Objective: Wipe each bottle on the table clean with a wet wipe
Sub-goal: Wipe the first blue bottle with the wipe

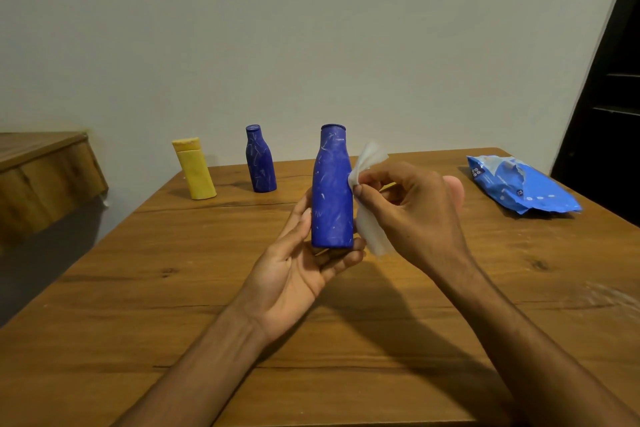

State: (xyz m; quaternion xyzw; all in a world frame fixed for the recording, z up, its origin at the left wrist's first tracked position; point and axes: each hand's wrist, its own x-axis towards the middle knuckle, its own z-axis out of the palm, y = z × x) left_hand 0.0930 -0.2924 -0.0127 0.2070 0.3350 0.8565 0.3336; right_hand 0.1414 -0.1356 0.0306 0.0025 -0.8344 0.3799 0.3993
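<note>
The left hand (298,263) grips the blue bottle (331,198) low, upright above mid-surface (173,288), the right hand (412,211) pinches the wipe (369,229) beside it, and a hard rub could topple it from that low hold.

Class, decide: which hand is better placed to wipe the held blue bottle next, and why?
Right. The right hand pinches the wet wipe close beside the blue bottle, while the left hand is occupied holding that bottle upright from below.

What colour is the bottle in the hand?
The held bottle is blue with pale streaks; head view.
</note>
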